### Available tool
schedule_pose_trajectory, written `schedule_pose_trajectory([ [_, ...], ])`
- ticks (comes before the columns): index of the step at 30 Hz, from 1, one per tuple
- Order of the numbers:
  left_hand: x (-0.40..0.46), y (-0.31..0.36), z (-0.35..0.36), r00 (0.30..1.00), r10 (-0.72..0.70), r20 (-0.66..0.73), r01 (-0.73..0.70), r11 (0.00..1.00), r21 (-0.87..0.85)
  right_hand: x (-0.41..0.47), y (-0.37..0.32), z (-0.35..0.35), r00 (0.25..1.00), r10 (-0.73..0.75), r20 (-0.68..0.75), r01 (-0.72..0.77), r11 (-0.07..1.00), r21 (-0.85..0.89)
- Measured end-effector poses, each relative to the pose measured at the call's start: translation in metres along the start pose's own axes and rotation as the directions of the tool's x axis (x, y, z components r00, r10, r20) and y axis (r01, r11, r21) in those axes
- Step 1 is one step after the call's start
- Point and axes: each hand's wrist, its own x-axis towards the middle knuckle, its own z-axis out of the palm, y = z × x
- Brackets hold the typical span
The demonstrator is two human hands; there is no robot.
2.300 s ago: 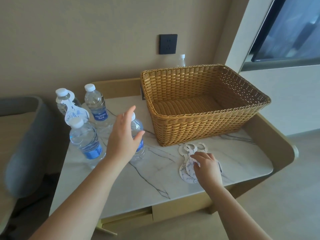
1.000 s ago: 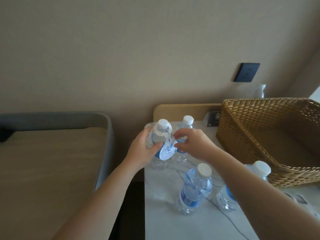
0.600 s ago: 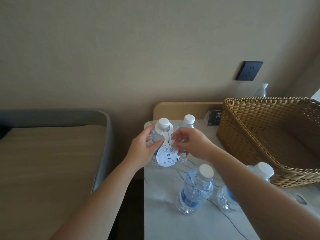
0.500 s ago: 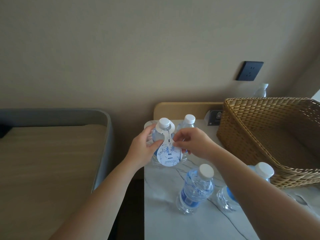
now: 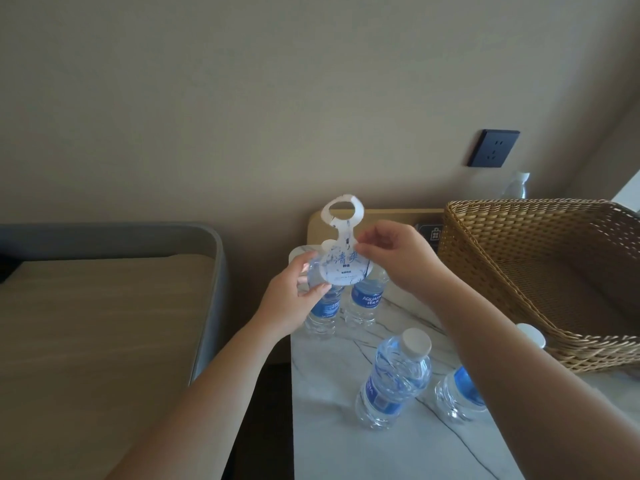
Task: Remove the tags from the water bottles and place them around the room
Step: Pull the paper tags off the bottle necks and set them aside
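Bed [image 5: 104, 323] at left, beside marble table [image 5: 332, 441]. Wicker basket [image 5: 540, 271] on table at right. Four water bottles on table: two at back, two in front. Left hand [image 5: 294, 299] grips back-left bottle [image 5: 322, 310] around its shoulder. Right hand [image 5: 398, 254] pinches paper tag [image 5: 341, 258] at its narrow middle, tag upright above this bottle, ring hole free of neck. Near bottle [image 5: 394, 379] stands capped, just beside right forearm.

Four bottles [image 5: 394, 379] stand on the table [image 5: 332, 441], basket [image 5: 540, 271] right, bed [image 5: 104, 323] left.
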Motion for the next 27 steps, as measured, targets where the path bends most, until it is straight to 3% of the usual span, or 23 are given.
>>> schedule_pose_trajectory([
  [5, -0.009, 0.008, -0.001, 0.996, 0.037, -0.078, -0.032, 0.997, 0.072, -0.019, 0.004, -0.027, 0.987, 0.027, -0.155, -0.007, 0.991, 0.132],
  [10, -0.027, 0.037, -0.007, 0.947, 0.267, -0.176, -0.237, 0.956, 0.174, -0.049, 0.012, -0.054, 0.957, 0.114, -0.266, -0.033, 0.957, 0.289],
  [19, -0.067, 0.14, 0.036, 0.857, 0.515, -0.022, -0.493, 0.832, 0.254, -0.106, 0.045, -0.127, 0.896, 0.165, -0.412, 0.006, 0.923, 0.384],
  [24, -0.087, 0.179, 0.108, 0.827, 0.558, 0.065, -0.554, 0.79, 0.263, -0.143, 0.089, -0.174, 0.866, 0.205, -0.455, -0.024, 0.927, 0.373],
  [27, -0.095, 0.187, 0.156, 0.844, 0.528, 0.094, -0.53, 0.795, 0.294, -0.17, 0.123, -0.199, 0.862, 0.245, -0.444, -0.065, 0.922, 0.382],
])
